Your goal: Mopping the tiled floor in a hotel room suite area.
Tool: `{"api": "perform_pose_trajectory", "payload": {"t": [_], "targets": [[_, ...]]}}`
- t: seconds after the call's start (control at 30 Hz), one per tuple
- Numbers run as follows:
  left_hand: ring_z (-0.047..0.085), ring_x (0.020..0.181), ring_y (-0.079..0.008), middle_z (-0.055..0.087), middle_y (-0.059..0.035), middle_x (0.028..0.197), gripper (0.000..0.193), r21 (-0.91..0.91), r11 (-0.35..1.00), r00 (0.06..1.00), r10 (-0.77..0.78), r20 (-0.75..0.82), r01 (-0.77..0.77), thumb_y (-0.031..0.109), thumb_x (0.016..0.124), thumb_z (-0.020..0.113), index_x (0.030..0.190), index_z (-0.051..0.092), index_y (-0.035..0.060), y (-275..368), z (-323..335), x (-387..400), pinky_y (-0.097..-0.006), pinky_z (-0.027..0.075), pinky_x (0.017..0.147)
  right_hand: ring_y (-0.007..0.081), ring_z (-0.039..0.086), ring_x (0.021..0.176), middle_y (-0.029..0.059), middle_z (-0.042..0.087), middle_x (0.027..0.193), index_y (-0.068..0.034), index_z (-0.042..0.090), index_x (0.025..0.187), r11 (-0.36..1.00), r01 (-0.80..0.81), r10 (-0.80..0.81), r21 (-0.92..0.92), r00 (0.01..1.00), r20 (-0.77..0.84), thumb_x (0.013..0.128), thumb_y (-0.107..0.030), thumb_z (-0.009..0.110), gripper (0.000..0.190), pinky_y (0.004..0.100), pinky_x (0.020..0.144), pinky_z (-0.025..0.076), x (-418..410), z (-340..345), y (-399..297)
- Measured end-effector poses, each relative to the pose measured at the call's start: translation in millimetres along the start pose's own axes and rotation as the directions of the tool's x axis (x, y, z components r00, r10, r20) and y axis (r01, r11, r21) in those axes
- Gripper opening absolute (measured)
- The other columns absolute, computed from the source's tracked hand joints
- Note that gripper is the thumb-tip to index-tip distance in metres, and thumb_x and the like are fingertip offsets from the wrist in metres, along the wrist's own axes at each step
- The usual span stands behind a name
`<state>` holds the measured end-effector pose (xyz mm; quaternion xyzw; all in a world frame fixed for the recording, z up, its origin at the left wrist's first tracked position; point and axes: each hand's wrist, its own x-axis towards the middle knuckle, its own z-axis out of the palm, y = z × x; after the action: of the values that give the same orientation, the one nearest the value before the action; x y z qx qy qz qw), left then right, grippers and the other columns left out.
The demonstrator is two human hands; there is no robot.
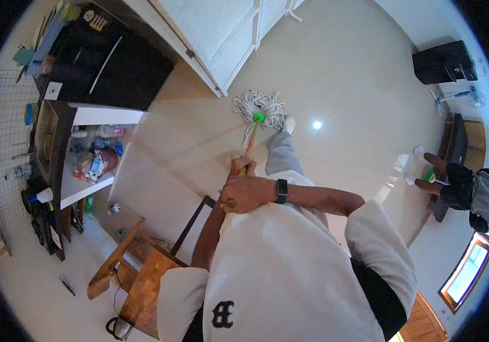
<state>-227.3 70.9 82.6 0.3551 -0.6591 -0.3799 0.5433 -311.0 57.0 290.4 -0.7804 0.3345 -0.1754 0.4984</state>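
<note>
A string mop with a green hub (259,117) has its pale cords spread on the tiled floor (338,141). Its striped handle slants from the hub up towards my body. My left hand (241,165) is wrapped around the handle. Closer to my chest, my right hand (246,195) is closed over the handle's upper part, which it hides; its wrist bears a dark watch (282,190). The right forearm crosses in front of me, and the right hand covers part of my left wrist. My foot (289,125) is beside the cords on the right.
White folding panels (223,38) stand ahead. On the left are a dark cabinet (107,64), an open shelf with bags (99,164) and a wooden chair (116,265). Another person (458,188) is at the right, near a fan (475,98) and black speaker-like box (443,63).
</note>
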Motion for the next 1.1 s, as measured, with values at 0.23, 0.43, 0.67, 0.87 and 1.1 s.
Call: {"api": "perform_pose_trajectory", "payload": {"t": [0.23, 0.43, 0.67, 0.87, 1.1], "targets": [[0.054, 0.063, -0.0189, 0.057, -0.009, 0.073, 0.019, 0.1, 0.979, 0.983, -0.178, -0.036, 0.181, 0.001, 0.082, 0.07, 0.084, 0.052, 0.0072, 12.3, -7.4, 45.0, -0.0368, 0.042, 0.059, 0.0324, 0.06, 0.068, 0.018, 0.06, 0.064, 0.001, 0.062, 0.069, 0.97, 0.143, -0.151, 0.197, 0.988, 0.024, 0.086, -0.022, 0.059, 0.029, 0.0425, 0.069, 0.047, 1.1, -57.3, 23.7], [0.054, 0.063, -0.0192, 0.057, -0.0093, 0.072, 0.018, 0.205, 0.924, 0.925, -0.355, 0.139, 0.324, 0.005, 0.08, 0.07, 0.082, 0.052, 0.0064, 12.5, 28.0, 68.5, -0.0369, 0.042, 0.059, 0.0291, 0.059, 0.072, 0.0164, 0.059, 0.068, 0.001, 0.061, 0.07, 0.926, 0.218, -0.149, 0.307, 0.961, -0.234, 0.084, -0.018, 0.059, 0.023, 0.0396, 0.069, 0.046, -37.3, -101.9, 64.2], [0.054, 0.063, -0.0197, 0.058, -0.0097, 0.07, 0.018, 0.13, 0.941, 0.881, -0.337, 0.331, 0.311, 0.01, 0.077, 0.071, 0.08, 0.054, 0.0055, -8.9, 130.0, 131.1, -0.0371, 0.043, 0.059, 0.0318, 0.058, 0.067, 0.0181, 0.059, 0.068, 0.002, 0.062, 0.072, 0.983, 0.062, -0.053, 0.171, 0.997, -0.057, 0.082, -0.019, 0.061, 0.023, 0.0418, 0.064, 0.046, -87.8, -189.8, 85.3], [0.055, 0.063, -0.02, 0.058, -0.01, 0.069, 0.019, 0.019, 0.971, 0.889, -0.227, 0.398, 0.239, 0.014, 0.075, 0.071, 0.078, 0.054, 0.0047, -45.5, 219.1, 190.2, -0.0373, 0.043, 0.059, 0.0335, 0.057, 0.062, 0.0199, 0.058, 0.065, 0.003, 0.06, 0.069, 0.992, 0.066, -0.019, 0.104, 0.914, -0.405, 0.08, -0.014, 0.059, 0.02, 0.0421, 0.059, 0.045, -115.0, -240.5, 139.9], [0.055, 0.062, -0.0204, 0.058, -0.0104, 0.067, 0.022, 0.136, 0.939, 0.857, -0.344, 0.385, 0.316, 0.019, 0.073, 0.072, 0.076, 0.055, 0.0038, -35.1, 238.8, 202.2, -0.0375, 0.043, 0.059, 0.0283, 0.058, 0.075, 0.0135, 0.061, 0.071, 0.0, 0.061, 0.07, 0.996, 0.078, -0.085, -0.034, 0.943, -0.323, 0.081, -0.014, 0.061, 0.018, 0.0406, 0.07, 0.045, -135.0, -270.8, 156.8]]}}
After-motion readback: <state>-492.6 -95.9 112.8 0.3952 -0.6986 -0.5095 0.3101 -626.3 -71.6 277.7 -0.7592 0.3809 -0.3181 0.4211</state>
